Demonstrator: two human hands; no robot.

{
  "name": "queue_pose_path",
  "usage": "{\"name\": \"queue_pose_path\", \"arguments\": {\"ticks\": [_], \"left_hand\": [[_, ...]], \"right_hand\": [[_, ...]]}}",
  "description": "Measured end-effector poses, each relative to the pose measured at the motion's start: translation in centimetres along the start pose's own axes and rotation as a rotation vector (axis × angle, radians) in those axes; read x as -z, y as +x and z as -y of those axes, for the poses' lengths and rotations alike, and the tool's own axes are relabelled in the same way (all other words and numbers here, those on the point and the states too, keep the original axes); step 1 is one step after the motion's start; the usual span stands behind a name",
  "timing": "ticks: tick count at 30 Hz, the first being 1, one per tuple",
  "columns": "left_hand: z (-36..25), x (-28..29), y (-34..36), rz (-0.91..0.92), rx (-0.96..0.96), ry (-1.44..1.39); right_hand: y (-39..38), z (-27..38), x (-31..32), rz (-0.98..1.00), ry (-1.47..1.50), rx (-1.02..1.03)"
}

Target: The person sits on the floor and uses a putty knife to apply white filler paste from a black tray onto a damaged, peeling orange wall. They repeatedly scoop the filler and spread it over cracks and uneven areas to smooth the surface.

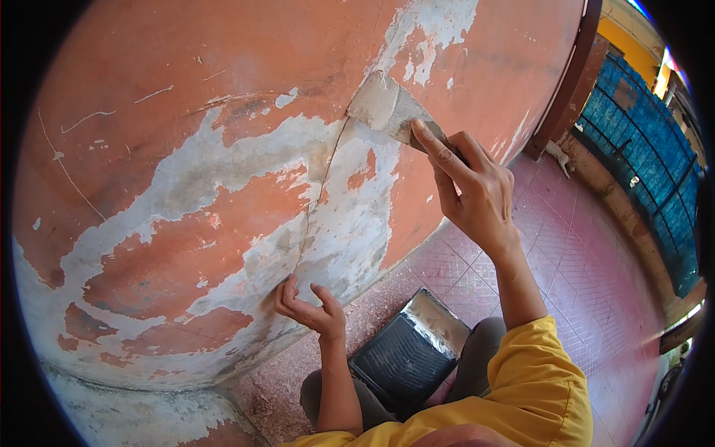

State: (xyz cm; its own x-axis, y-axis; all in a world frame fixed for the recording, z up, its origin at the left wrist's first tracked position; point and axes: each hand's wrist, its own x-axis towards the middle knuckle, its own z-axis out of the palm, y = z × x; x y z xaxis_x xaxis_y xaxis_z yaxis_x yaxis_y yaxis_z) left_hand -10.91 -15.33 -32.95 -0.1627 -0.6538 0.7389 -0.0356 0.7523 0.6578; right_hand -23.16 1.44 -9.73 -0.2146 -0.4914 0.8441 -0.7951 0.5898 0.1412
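Observation:
My right hand [473,179] is closed round the handle of a putty knife [406,119], with the forefinger laid along its blade. Pale filler coats the blade, whose edge lies against the wall [261,67] beside the upper end of a long crack [322,190]. Orange paint has come off in large patches there, baring grey-white plaster. Lower down, near the crack's bottom end, my left hand [313,305] rests its fingertips against the wall. Its thumb and fingers are apart and it holds nothing.
A black paint tray [406,357] with pale filler at its far end stands on the floor between my knees. Paint flakes [275,398] litter the wall's foot. A cat [558,158] lies far right, near a blue-covered railing [640,149].

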Motion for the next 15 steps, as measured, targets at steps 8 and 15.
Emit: {"name": "queue_pose_path", "arguments": {"ticks": [8, 15], "left_hand": [[0.1, 0.0, 0.0, -0.009, -0.016, 0.019], [-0.1, 0.1, 0.1, 0.014, 0.027, -0.028]], "right_hand": [[0.0, 0.7, 2.8, 0.044, -0.014, -0.074], [-0.6, 0.2, 2.3, 0.104, -0.033, -0.093]]}}
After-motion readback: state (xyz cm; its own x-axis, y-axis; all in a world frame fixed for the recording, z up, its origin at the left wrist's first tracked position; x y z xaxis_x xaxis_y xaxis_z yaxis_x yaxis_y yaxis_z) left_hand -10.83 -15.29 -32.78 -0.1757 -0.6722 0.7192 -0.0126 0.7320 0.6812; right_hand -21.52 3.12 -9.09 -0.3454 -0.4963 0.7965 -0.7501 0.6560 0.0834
